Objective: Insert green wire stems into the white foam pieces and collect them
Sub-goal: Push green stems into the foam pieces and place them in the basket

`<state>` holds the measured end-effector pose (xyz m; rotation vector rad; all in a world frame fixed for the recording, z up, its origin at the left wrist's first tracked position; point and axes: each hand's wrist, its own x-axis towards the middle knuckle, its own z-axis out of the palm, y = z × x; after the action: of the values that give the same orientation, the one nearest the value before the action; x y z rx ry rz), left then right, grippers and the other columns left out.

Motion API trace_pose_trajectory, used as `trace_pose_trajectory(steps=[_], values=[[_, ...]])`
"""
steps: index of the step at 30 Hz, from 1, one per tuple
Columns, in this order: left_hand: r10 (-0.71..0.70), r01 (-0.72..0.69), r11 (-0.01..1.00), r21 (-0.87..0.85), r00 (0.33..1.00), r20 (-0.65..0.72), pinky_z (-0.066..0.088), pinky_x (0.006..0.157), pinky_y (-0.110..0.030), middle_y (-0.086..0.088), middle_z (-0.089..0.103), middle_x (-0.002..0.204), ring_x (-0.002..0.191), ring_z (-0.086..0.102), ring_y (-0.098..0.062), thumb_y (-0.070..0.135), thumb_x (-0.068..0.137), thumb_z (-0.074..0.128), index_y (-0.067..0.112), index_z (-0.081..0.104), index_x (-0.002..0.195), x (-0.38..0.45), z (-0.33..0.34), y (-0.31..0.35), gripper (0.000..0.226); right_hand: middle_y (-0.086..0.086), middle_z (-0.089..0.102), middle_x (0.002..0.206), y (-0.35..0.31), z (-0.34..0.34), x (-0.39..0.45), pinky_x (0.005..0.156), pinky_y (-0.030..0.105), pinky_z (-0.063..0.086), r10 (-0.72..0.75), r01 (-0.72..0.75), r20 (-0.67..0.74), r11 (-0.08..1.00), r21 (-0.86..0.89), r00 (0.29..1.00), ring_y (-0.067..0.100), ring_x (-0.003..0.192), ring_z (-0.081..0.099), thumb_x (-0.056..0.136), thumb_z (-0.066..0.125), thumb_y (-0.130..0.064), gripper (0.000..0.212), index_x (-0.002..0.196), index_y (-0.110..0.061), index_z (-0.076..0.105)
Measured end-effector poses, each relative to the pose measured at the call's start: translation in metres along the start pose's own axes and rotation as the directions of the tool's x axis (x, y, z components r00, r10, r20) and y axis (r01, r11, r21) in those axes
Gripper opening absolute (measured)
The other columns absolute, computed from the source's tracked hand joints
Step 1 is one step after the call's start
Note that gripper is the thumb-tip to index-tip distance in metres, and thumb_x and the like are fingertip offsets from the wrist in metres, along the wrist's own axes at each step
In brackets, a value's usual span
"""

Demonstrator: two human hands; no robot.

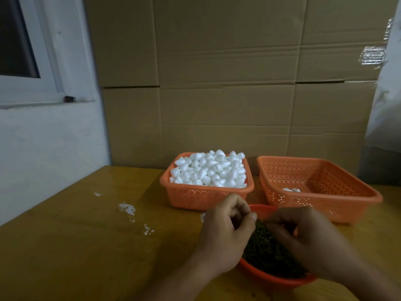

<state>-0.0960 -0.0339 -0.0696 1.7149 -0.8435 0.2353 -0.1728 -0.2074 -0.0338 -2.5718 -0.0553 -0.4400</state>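
Observation:
My left hand [225, 233] hovers over the red bowl [273, 279] of green wire stems [263, 246]. Its fingers are curled round a small pale foam piece that is mostly hidden. My right hand [303, 237] is just to its right, over the same bowl. Its fingertips pinch together toward my left thumb, apparently on a thin green stem that barely shows. An orange basket [201, 195] heaped with white foam pieces [209, 170] stands behind the bowl. To its right, a second orange basket [325, 205] holds a few white pieces [291, 189] on its floor.
Everything sits on a yellow-brown wooden table [76, 246] with white smears [128, 209] left of centre. Cardboard boxes [227, 83] form a wall behind the baskets. A white wall with a window [19, 40] is on the left.

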Motion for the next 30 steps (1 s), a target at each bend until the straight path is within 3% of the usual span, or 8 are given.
trace_pose_trajectory(steps=[2, 8, 12, 14, 16, 18, 25, 30], values=[[-0.025, 0.025, 0.999, 0.042, 0.999, -0.02, 0.041, 0.055, -0.018, 0.008, 0.06, 0.063, 0.056, 0.054, -0.002, 0.019, 0.096, 0.065, 0.028, 0.057, 0.083, 0.009, -0.006, 0.0, 0.017, -0.023, 0.072, 0.083, 0.001, 0.001, -0.002, 0.075, 0.033, 0.058, -0.023, 0.023, 0.022, 0.999, -0.023, 0.999, -0.002, 0.083, 0.067, 0.089, 0.069, -0.024, 0.019, 0.09, -0.042, 0.074], [-0.069, 0.125, 0.948, 0.294, 0.979, -0.194, 0.041, 0.058, -0.013, 0.012, 0.061, 0.071, 0.064, 0.059, 0.001, 0.011, 0.093, 0.063, 0.023, 0.059, 0.087, 0.066, -0.044, -0.013, 0.014, -0.044, 0.061, 0.088, 0.004, 0.005, -0.002, 0.077, 0.018, 0.052, -0.101, 0.1, -0.011, 0.994, -0.039, 0.995, -0.014, 0.086, 0.062, 0.084, 0.076, -0.019, 0.021, 0.084, -0.041, 0.075], [-0.123, 0.224, 0.781, 0.583, 0.97, -0.208, 0.053, 0.082, -0.036, 0.0, 0.071, 0.095, 0.094, 0.065, -0.024, 0.019, 0.092, 0.063, 0.018, 0.068, 0.103, 0.112, -0.072, -0.039, 0.012, -0.054, 0.053, 0.092, 0.005, 0.007, -0.003, 0.077, 0.009, 0.046, -0.126, 0.125, -0.019, 0.991, -0.044, 0.992, -0.016, 0.089, 0.059, 0.083, 0.077, -0.022, 0.023, 0.079, -0.044, 0.074], [-0.145, 0.221, 0.712, 0.667, 0.975, -0.169, 0.052, 0.078, -0.037, -0.007, 0.07, 0.09, 0.091, 0.064, -0.029, 0.023, 0.09, 0.065, 0.012, 0.07, 0.096, 0.129, -0.081, -0.05, 0.014, -0.047, 0.057, 0.088, 0.006, 0.007, -0.002, 0.074, 0.014, 0.05, -0.125, 0.125, -0.003, 0.99, -0.064, 0.992, -0.013, 0.09, 0.059, 0.084, 0.076, -0.025, 0.03, 0.075, -0.052, 0.066], [-0.179, 0.208, 0.679, 0.704, 0.977, -0.116, 0.043, 0.059, -0.033, -0.009, 0.063, 0.072, 0.076, 0.061, -0.031, 0.027, 0.088, 0.068, 0.007, 0.069, 0.084, 0.14, -0.084, -0.056, 0.021, -0.038, 0.061, 0.08, 0.01, 0.008, -0.002, 0.072, 0.019, 0.052, -0.116, 0.114, -0.022, 0.992, -0.061, 0.993, -0.011, 0.09, 0.06, 0.086, 0.075, -0.027, 0.026, 0.079, -0.051, 0.068], [-0.234, 0.216, 0.664, 0.716, 0.969, -0.076, 0.034, 0.051, -0.03, 0.002, 0.062, 0.082, 0.082, 0.066, -0.03, 0.034, 0.087, 0.073, -0.001, 0.067, 0.097, 0.148, -0.084, -0.059, 0.037, -0.029, 0.063, 0.081, 0.012, 0.008, -0.002, 0.074, 0.024, 0.054, -0.097, 0.094, -0.031, 0.993, -0.064, 0.995, -0.008, 0.091, 0.06, 0.086, 0.074, -0.028, 0.018, 0.085, -0.046, 0.072], [-0.406, 0.275, 0.555, 0.785, 0.913, -0.033, 0.05, 0.083, -0.033, -0.009, 0.071, 0.113, 0.108, 0.065, -0.027, 0.037, 0.083, 0.079, 0.009, 0.07, 0.113, 0.16, -0.081, -0.066, 0.042, -0.027, 0.064, 0.075, 0.018, 0.012, -0.002, 0.069, 0.025, 0.053, -0.077, 0.073, -0.046, 0.994, -0.084, 0.996, -0.006, 0.086, 0.061, 0.083, 0.076, -0.028, 0.017, 0.084, -0.045, 0.071], [-0.388, 0.273, 0.559, 0.783, 0.921, -0.044, 0.049, 0.081, -0.031, -0.003, 0.071, 0.114, 0.108, 0.065, -0.026, 0.035, 0.08, 0.081, 0.016, 0.071, 0.113, 0.158, -0.082, -0.066, 0.039, -0.025, 0.062, 0.077, 0.02, 0.011, -0.001, 0.071, 0.022, 0.052, -0.073, 0.069, -0.03, 0.991, -0.113, 0.997, -0.007, 0.089, 0.058, 0.085, 0.073, -0.031, 0.026, 0.073, -0.053, 0.064]])
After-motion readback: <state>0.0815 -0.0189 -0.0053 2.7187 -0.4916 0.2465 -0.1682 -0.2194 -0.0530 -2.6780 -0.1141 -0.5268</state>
